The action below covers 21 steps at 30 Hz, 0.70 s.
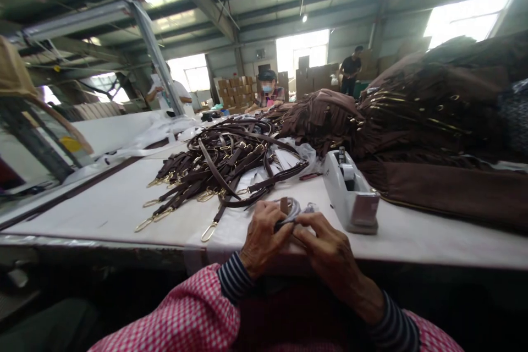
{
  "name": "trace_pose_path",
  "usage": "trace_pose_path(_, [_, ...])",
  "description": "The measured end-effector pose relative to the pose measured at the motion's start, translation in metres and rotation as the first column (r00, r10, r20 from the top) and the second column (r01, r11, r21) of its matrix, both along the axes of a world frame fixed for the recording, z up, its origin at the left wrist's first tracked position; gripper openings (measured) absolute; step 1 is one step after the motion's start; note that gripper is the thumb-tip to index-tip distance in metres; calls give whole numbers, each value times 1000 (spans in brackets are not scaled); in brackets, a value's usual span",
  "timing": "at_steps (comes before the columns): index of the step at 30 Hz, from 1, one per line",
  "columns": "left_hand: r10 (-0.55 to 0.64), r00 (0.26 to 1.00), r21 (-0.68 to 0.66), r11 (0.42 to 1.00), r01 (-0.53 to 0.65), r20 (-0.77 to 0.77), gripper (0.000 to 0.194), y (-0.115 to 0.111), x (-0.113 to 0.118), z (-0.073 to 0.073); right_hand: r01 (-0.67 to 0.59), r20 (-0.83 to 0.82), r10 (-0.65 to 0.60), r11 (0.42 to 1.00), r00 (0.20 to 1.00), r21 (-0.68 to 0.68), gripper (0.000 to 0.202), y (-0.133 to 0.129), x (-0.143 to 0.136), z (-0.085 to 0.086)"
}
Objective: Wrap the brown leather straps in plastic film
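Near the front edge of the white table, my left hand (264, 235) is closed on a small bundle wrapped in grey material (293, 208), with a brown strip (284, 205) showing at its top. My right hand (325, 247) pinches the right side of that same bundle, its fingertips close to those of my left hand. Just beyond lies a tangled pile of dark brown straps (231, 168) with gold clasps. A tape dispenser (350, 192) stands to the right of my hands.
Brown fringed bags (437, 104) are heaped at the right, with a flat brown piece (449, 190) before them. The white table (82, 206) extends left. A metal post (154, 55) rises behind. A masked person (270, 91) is across the table; others stand farther back.
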State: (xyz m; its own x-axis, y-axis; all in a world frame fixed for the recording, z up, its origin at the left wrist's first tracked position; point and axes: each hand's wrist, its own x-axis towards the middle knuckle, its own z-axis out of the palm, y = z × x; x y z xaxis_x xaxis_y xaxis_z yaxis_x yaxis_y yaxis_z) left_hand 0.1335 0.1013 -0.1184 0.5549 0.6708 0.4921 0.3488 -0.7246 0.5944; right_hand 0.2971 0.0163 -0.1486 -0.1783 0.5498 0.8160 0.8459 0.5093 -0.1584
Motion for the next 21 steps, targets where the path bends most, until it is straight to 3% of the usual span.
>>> trace_pose_path(4, [-42,999,113,993,44,-21,9,4,0,-22,44,95,-38,997,995,-62,20,3,-2,-2])
trace_pose_path(8, [-71,997,105,992,73,-18,10,5,-2,-21,-9,98,22,991,995,-133,23,3,3,6])
trace_pose_path(12, [-133,991,10,991,132,25,8,6,-6,-17,-65,46,84,946,995,-318,23,8,11,16])
trace_pose_path(14, [-109,991,-75,991,115,84,3,5,-7,-17,-60,49,86,915,995,-398,22,13,15,21])
trace_pose_path(18, [-51,980,-199,976,90,193,15,3,-8,-19,-71,0,83,856,997,-511,19,22,19,35])
trace_pose_path(21, [-64,972,-257,959,123,228,31,1,-8,-19,-141,-119,85,774,989,-617,16,30,18,52])
